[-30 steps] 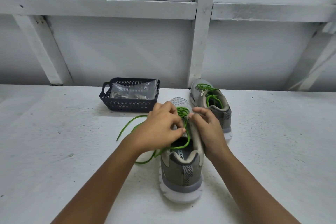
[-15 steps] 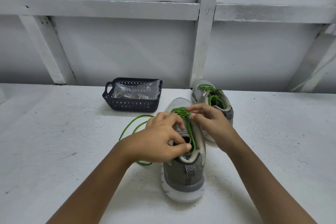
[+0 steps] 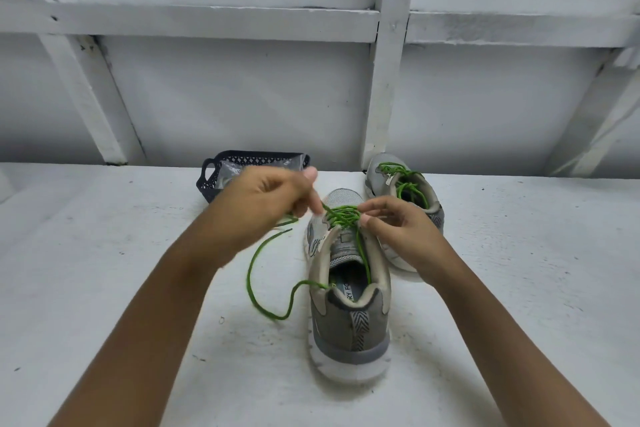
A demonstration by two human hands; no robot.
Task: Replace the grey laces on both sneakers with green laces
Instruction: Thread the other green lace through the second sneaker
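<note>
The near sneaker (image 3: pixel 349 319) stands on the desk (image 3: pixel 131 288), heel nearest, long axis running away. Its green lace (image 3: pixel 341 215) loops slack to its left — the left grip (image 3: pixel 270 204) pinches that strand left of the eyelets; the right grip (image 3: pixel 398 229) pinches the crossings. Behind-right, the second sneaker (image 3: pixel 384 173) is laced.

Left hand (image 3: pixel 270 198), raised, and right hand (image 3: pixel 398 230), lower, both pinch green lace (image 3: pixel 341 213).
</note>
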